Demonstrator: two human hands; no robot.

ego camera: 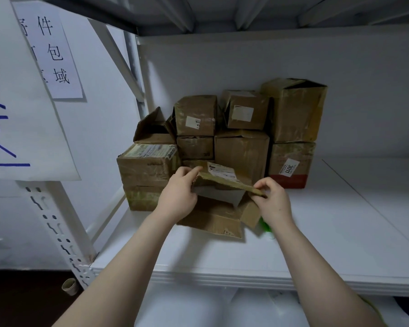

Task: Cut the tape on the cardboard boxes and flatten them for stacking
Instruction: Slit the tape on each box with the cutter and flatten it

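A white metal shelf (340, 232) fills most of the view, its bare board running out to 3 o'clock and its front lip crossing at 6 o'clock. At 9 o'clock hangs a large white paper sheet (21, 114) with blue pen strokes, and at 10 o'clock behind it a smaller sign (50, 50) printed with black characters. The slotted rack post (57, 223) slants down toward 7 o'clock.

Just above centre, a stack of cardboard boxes (241, 147) stands against the back wall in two or three tiers. The tallest box (295, 112) is at the stack's 2 o'clock corner, on a box with a red band (291, 164) and a white sticker reading 3011. At the stack's 10 o'clock corner one box (151, 131) has its flaps raised.

The open box (213, 218) lies on the shelf board at centre, touching the front of the stack, its near flaps spread flat toward 6 o'clock. Its lid flap (224, 178) is lifted and tilted, with a shipping label (222, 171) on top.

The left hand (178, 194) grips the flap's 9 o'clock end, fingers curled over the corner. The right hand (273, 199) pinches the flap's 3 o'clock corner between thumb and fingertips.

A small green object (266, 228), blurred, lies on the shelf at the box's 4 o'clock, partly under the right wrist. A small cup-like thing (69, 286) sits on the dark floor at 8 o'clock.
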